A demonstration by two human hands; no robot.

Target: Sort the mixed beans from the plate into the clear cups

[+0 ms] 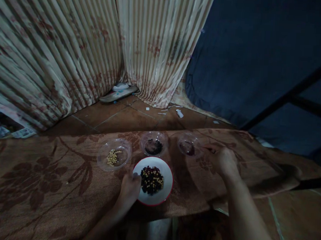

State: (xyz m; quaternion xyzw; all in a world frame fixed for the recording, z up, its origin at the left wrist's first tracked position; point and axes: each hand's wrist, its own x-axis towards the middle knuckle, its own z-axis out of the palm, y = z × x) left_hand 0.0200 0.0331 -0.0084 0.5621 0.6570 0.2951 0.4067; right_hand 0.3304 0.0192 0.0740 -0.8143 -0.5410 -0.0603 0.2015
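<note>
A white plate with a red rim holds a heap of mixed dark, red and pale beans. My left hand rests closed at the plate's left rim, its fingers curled at the edge. My right hand reaches to the right clear bowl of dark red beans, fingertips pinched at its rim. What they hold is too small to see. A clear bowl at the left holds pale beans. The middle clear bowl holds black beans.
Everything sits on a brown flower-patterned cloth over a low table. Striped curtains hang behind. A sandal and small litter lie on the tiled floor. A dark blue sheet and a black bar are at the right.
</note>
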